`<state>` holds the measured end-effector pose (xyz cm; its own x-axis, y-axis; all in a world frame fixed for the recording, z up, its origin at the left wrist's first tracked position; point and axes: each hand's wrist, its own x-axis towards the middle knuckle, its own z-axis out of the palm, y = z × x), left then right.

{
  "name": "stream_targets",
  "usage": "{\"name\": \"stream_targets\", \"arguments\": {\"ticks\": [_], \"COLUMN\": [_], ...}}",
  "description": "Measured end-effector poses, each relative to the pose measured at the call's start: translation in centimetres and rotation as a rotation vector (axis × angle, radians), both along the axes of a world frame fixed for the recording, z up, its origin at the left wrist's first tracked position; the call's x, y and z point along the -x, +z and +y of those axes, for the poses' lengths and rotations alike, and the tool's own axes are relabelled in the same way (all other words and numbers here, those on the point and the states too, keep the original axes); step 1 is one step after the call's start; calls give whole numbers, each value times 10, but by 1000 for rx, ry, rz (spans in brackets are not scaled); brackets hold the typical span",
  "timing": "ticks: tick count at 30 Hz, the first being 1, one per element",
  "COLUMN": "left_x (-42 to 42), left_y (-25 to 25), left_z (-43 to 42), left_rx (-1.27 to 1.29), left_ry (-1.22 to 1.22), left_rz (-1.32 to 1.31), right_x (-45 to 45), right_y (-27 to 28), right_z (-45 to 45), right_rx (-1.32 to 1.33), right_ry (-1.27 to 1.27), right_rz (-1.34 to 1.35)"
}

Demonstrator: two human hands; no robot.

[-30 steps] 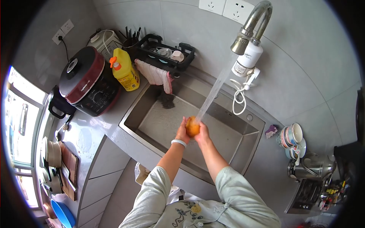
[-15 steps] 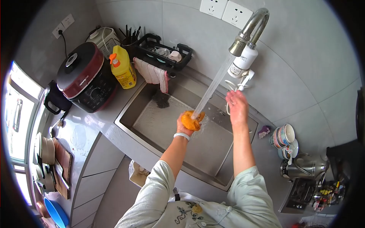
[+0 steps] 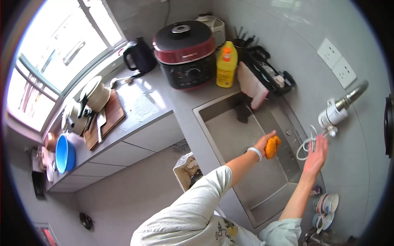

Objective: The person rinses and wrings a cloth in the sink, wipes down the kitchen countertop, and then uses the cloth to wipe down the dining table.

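An orange bundle [image 3: 271, 147], apparently of soft cloth, is held right of centre, above the sink [image 3: 256, 180]. It is gripped in the left hand [image 3: 262, 143], with the fingers closed against it; how the hidden fingertips are set cannot be told. Any drips would be caught by the basin below, which is probably why it is held there.

The right hand [image 3: 316, 158] is raised farther right, near the white cord [image 3: 303, 151] and below the tap [image 3: 353, 95]. Its fingers are extended and look roughly together, though they are blurred. Nothing is seen to be gripped by it; whether the cord is touched cannot be told.

Towards the upper right, a towel [image 3: 250, 82] is hung from the rack [image 3: 283, 78], its lower end over the sink, presumably so that it can drain. A yellow bottle [image 3: 226, 71] is stood upright beside the cooker [image 3: 186, 61], likely for easy reach from the sink. The bowls [image 3: 327, 205] are stacked at the lower right, perhaps to save room. At the left, a knife [image 3: 100, 123] is laid flat on a board [image 3: 115, 117], seemingly for steadiness, with a blue tub [image 3: 65, 153] placed farther down the counter.
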<state>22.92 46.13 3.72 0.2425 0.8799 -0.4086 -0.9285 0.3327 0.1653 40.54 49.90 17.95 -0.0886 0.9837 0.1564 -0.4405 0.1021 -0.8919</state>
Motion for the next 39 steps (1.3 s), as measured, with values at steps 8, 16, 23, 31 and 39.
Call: {"name": "stream_targets", "arguments": {"ticks": [8,16,23,31,39], "left_x": [-9,1,-33,-38,-35], "left_y": [5,46,28,23,-28], "left_z": [-43,-70,-65,-65,-63], "left_rx": [-182,-670,-324,-81,170], "left_ry": [10,-336,51,-71,-160], "left_rz": [672,1224,1482,1707,1596], "right_x": [54,47,33,34,26], "right_y": [-106,-92,-133,-202,-246], "right_z": [-87,-101,-81,-83,-96], "right_rx": [569,759,533,237,345], "right_ry": [610,665,675,508,441], "right_rz": [-62,-455,-629,-380,-760]}}
